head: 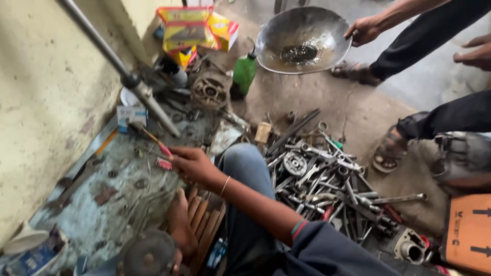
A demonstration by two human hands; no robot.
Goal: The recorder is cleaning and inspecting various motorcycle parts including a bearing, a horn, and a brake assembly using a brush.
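At the bottom edge a round, dark metal part (148,254) is cut off by the frame, and the left hand (179,225) lies against it on a row of brown wooden slats (204,225); its fingers are hidden, so its grip cannot be told. Just beyond, the right hand (192,164) reaches out past a knee in blue jeans (245,166), fingers pinched narrow on a small red-handled tool (162,151) over the stained, flaking floor (107,204). The tool's tip is blurred. To the right lies a tangled heap of grey steel spanners (327,179). Farther off stand a green plastic bottle (244,74) and yellow-and-red cartons (192,28). Farthest, another person's hand (363,30) holds the rim of a dented metal bowl (302,38) with dark oily liquid inside.
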